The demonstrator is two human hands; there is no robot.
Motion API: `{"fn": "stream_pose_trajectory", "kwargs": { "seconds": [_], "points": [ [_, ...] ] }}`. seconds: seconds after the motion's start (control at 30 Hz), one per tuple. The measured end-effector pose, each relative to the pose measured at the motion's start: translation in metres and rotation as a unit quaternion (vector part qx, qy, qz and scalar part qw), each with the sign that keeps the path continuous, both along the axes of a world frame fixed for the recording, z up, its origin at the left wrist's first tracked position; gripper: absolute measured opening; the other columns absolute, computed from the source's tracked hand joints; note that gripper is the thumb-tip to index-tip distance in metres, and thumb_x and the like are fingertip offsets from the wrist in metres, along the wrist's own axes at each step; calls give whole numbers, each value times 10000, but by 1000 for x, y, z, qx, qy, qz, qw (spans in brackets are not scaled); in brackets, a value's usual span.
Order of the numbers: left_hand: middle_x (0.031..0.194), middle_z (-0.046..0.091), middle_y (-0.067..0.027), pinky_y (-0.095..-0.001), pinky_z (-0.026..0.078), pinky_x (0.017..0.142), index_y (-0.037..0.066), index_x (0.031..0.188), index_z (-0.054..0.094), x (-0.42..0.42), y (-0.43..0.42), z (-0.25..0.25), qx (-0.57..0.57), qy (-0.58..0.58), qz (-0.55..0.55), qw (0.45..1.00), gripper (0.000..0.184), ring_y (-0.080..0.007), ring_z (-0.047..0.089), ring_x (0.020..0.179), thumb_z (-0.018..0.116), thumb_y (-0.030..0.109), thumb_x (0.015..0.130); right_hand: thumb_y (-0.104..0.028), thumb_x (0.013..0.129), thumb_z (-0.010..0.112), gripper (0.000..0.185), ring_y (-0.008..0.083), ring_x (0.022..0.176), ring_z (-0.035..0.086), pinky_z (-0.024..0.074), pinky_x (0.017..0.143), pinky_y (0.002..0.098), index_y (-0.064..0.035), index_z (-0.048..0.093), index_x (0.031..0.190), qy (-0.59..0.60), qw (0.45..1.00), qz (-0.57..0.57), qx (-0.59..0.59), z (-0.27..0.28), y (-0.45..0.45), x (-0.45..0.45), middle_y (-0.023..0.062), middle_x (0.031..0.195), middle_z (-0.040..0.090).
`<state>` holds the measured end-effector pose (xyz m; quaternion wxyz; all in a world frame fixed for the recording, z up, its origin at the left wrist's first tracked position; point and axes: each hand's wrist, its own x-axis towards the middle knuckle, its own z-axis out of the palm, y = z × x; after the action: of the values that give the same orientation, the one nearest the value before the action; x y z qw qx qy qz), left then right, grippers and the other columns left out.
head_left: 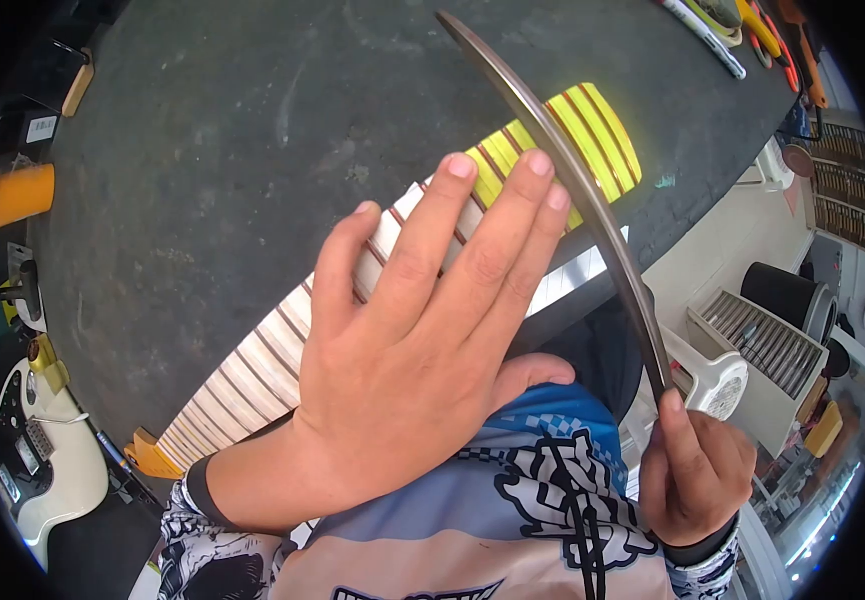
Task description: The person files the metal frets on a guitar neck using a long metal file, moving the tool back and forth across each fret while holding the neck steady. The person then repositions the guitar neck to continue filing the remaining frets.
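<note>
A guitar neck (243, 375) lies diagonally across the dark work surface. Pale tape covers its fretboard between the frets, with yellow-green tape (608, 140) at the upper right end. My left hand (408, 320) rests on the fretboard, palm down, fingers stretched out and thumb apart. In my right hand (698, 465), at the lower right, is one end of a long, narrow metal file (578, 185). Seen nearly edge-on, the file crosses over the yellow-green end, beside my left fingertips. Whether it touches the frets, I cannot tell.
A dark mat (203, 150) covers the bench. An orange cup (18, 195) and a white guitar body (63, 470) stand along the left. A marker (708, 40) lies at the upper right near other tools. A white stool (718, 385) and a slatted drawer unit (763, 345) are beyond the right edge.
</note>
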<state>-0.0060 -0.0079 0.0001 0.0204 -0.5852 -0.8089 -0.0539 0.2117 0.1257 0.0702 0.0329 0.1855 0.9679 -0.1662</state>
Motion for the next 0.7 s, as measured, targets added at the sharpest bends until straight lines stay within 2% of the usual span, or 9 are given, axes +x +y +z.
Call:
{"fn": "stream_pose_trajectory", "kwargs": {
  "seconds": [0.17,0.3,0.33,0.43,0.47,0.57,0.6,0.7],
  "points": [
    [1532,526,-22,-439,334,1067,117,1454,579,-1,-2,-1,3,-10,-3,1000,829,-278,465,1372,428,734,922,130,733,654,644,273,644,600,466,654,361,-41,633,1353,17,998,23,48,-5,-9,65,128,806,672],
    [1528,529,-23,-440,330,1070,121,1452,583,-2,-1,-2,6,-5,-5,1000,822,-277,464,1371,434,730,920,139,733,651,639,283,649,601,474,655,376,-34,634,1348,3,999,29,42,-1,-5,48,135,830,679],
    [1527,530,-23,-440,329,1071,121,1452,583,-2,-1,-2,6,-5,-5,1000,822,-277,463,1370,437,730,919,6,712,720,625,243,674,516,411,686,386,-61,655,1330,16,998,23,50,-7,-2,40,80,791,634],
    [1528,528,-23,-440,326,1072,118,1454,579,0,-1,-1,6,-5,-2,1000,832,-276,461,1371,446,732,909,5,710,714,622,241,668,509,412,688,384,-60,657,1326,15,1000,-19,-14,-14,2,11,80,784,632],
    [1529,527,-23,-440,326,1072,117,1456,577,0,-1,-2,7,-2,-1,1000,838,-277,461,1372,449,734,904,3,707,711,625,239,666,516,414,694,383,-64,658,1327,13,1000,-13,0,-12,1,14,82,780,632],
    [1532,524,-23,-441,327,1071,113,1460,572,-1,0,-1,4,-6,-3,1000,854,-278,460,1374,459,740,891,125,738,660,638,291,653,593,476,677,373,-38,633,1354,-5,1000,15,18,1,-1,42,134,843,686],
    [1533,523,-24,-441,328,1070,111,1461,570,-1,0,-1,1,-8,-4,1000,859,-278,459,1375,462,741,887,132,722,652,676,289,669,581,478,729,390,-52,622,1371,-9,999,19,31,2,-3,58,134,852,690],
    [1533,524,-26,-444,330,1068,111,1460,571,-1,0,0,-2,-11,-4,1000,858,-281,459,1377,467,741,886,134,709,651,702,286,678,570,475,766,402,-54,610,1384,-5,999,6,41,1,-10,76,134,852,690]
  ]
}}
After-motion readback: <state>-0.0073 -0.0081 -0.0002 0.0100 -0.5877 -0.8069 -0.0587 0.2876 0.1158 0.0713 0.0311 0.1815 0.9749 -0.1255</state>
